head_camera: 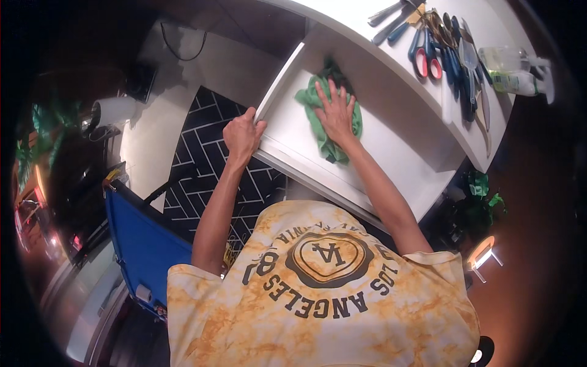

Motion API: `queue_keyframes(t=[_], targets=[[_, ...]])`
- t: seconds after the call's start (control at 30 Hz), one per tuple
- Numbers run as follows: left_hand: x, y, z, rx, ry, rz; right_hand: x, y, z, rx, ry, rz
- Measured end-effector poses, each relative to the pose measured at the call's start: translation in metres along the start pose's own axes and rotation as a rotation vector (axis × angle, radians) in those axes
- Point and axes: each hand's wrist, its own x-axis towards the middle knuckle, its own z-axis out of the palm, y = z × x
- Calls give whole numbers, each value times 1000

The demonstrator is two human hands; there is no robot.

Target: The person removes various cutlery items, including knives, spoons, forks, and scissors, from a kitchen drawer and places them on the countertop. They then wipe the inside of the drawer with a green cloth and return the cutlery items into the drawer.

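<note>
Before me is a white drawer [293, 124], pulled out under a white countertop. My left hand [243, 133] grips its left edge near the front corner, the thumb over the rim. Inside, a crumpled green cloth [316, 98] lies on the drawer floor. My right hand [337, 112] rests flat on top of this cloth, fingers spread and pointing towards the back. Part of the cloth is hidden under the palm, and its far end lies in shadow.
On the countertop [353, 18] lie scissors [429, 57], several knives, spoons and other utensils, many with dark blue handles. Two clear spray bottles [513, 73] are at its right end. A black rug with white lines [208, 142] covers floor at left, near a blue panel [142, 229].
</note>
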Motion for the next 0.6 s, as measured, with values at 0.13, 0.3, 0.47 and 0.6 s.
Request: queue_keyframes(t=[0.13,0.3,0.47,0.6], targets=[[-3,-1,1,-11,16,10,-15,5,-3,-11,11,-177],[0,5,-1,-14,27,9,14,0,11,129,118,153],[0,3,-3,-15,49,39,0,-50,17,104,29,-320],[-3,7,-5,-15,31,23,-53,-28,6,399,-141,-512]])
